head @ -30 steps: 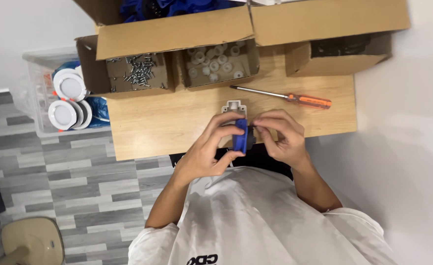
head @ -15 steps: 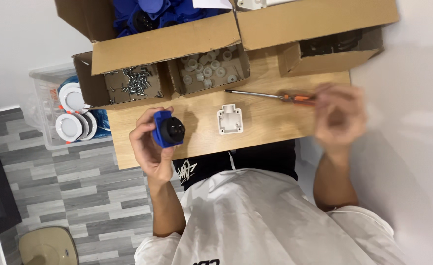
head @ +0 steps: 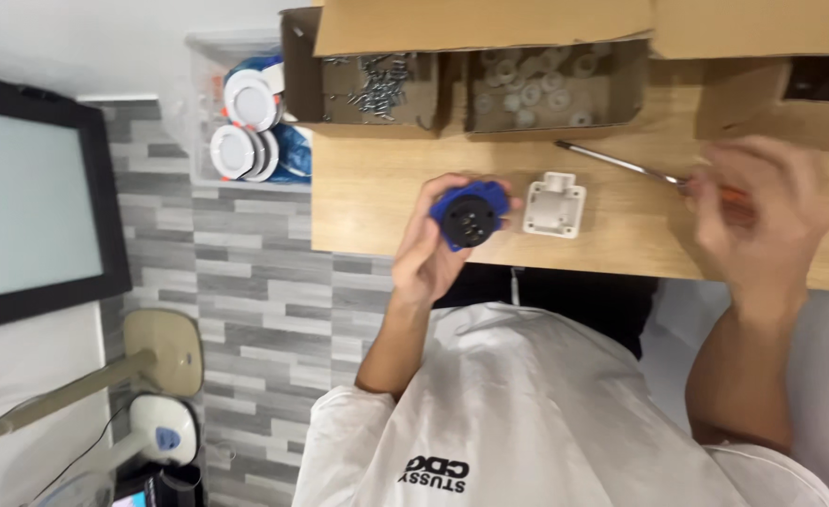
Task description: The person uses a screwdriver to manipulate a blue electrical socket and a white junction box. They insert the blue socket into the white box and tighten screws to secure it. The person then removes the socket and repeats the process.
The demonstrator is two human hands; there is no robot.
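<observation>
The left hand (head: 428, 253) is wrapped around a blue round plug body (head: 471, 213), fingers closed on its rim, its black pinned face turned up toward the camera. It is held just above the near edge of the wooden table (head: 367, 207), a little left of centre frame.

Just right of it, a small white housing (head: 554, 205) lies flat on the table. Further right, the right hand (head: 762, 221) is a blur over the handle end of a screwdriver (head: 612, 161); I cannot tell whether it has closed on it.

By the look of it, the step in hand is fetching the tool. Any next move would call for a firm hold on the handle and a steady plug.

Along the top of the frame, cardboard boxes hold screws (head: 377, 80) and white round parts (head: 536, 89).
</observation>
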